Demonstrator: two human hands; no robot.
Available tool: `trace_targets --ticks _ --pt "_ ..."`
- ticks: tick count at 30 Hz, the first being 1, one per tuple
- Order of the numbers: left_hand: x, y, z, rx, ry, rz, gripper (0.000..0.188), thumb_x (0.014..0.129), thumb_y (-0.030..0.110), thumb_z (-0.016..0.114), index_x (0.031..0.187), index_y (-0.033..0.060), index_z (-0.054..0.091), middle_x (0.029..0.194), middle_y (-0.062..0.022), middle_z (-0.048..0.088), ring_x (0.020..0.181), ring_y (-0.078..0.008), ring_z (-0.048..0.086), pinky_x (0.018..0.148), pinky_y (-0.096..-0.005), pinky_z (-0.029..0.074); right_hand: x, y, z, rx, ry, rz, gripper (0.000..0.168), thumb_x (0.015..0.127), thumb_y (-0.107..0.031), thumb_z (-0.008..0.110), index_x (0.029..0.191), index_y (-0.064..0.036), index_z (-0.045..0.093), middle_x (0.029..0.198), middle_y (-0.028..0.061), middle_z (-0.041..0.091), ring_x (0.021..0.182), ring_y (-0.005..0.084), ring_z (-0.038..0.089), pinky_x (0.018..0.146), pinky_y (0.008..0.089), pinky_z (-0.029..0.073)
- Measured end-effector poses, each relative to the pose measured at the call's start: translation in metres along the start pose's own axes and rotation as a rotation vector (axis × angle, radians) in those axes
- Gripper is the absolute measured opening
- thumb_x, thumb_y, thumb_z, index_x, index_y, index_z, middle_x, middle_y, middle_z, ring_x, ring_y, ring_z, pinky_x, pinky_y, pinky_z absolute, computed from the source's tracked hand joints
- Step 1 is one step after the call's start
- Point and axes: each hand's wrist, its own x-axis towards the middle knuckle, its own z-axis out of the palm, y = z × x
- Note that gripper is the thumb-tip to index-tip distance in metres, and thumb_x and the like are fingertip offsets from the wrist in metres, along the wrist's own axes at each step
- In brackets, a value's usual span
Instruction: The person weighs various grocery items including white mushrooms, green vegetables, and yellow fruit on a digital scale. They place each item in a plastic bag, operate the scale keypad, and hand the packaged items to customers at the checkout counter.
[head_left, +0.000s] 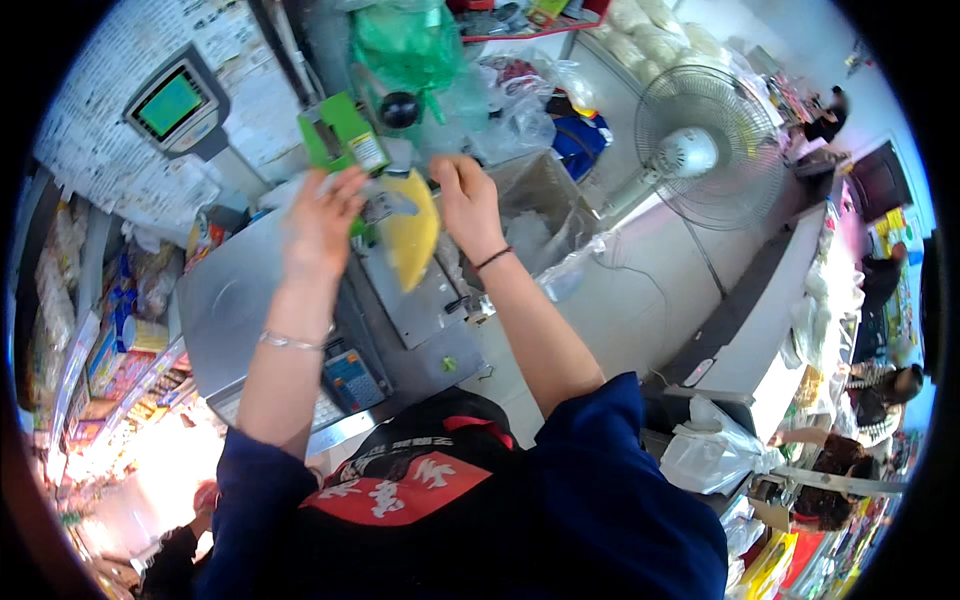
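Observation:
Both my hands are raised over a counter beside a weighing scale's metal platter. My left hand, blurred, has its fingers spread near a green tape dispenser; a translucent film is close to its fingertips, and whether it touches them is unclear. My right hand has curled fingers at the upper right edge of a yellow, wedge-shaped item, which seems to hang in a clear bag between the hands. Whether the right fingers pinch the bag is hidden.
The scale's display stands at upper left. A lined bin is right of my right hand, with a standing fan beyond. Green plastic bags hang at the top. A white bag lies at lower right; several people are farther right.

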Motion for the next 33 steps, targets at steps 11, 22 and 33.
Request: trace_targets --ticks 11,22,33 --pt "0.014 0.015 -0.070 0.008 -0.001 -0.090 0.019 0.097 0.029 0.047 0.097 0.0103 0.050 0.090 -0.0073 0.063 0.074 -0.0130 0.058 0.060 -0.0235 0.046 0.000 -0.102 0.014 -0.445 -0.070 -0.283 0.028 0.080 -0.028 0.059 0.065 -0.005 0.064 0.064 0.0162 0.060 0.066 0.0359 0.060 0.062 0.0440 0.049" --pt "0.020 -0.004 0.002 1.217 -0.137 0.350 0.029 0.092 0.024 0.047 0.101 0.0013 0.062 0.080 -0.0092 0.065 0.070 -0.0190 0.063 0.064 -0.0327 0.049 -0.108 -0.074 -0.090 0.098 0.032 -0.042 0.024 0.096 -0.019 0.046 0.097 -0.001 0.061 0.114 0.0115 0.059 0.097 0.0197 0.059 0.077 0.0313 0.048" --pt "-0.105 0.027 -0.034 0.349 -0.294 0.242 0.033 0.099 0.030 0.041 0.090 0.0012 0.054 0.076 -0.0087 0.062 0.067 -0.0149 0.062 0.063 -0.0268 0.047 -0.173 0.002 -0.117 0.782 0.007 0.920 0.070 0.092 -0.059 0.031 0.146 -0.015 0.025 0.150 0.0096 0.026 0.134 0.0301 0.030 0.107 0.0541 0.023"
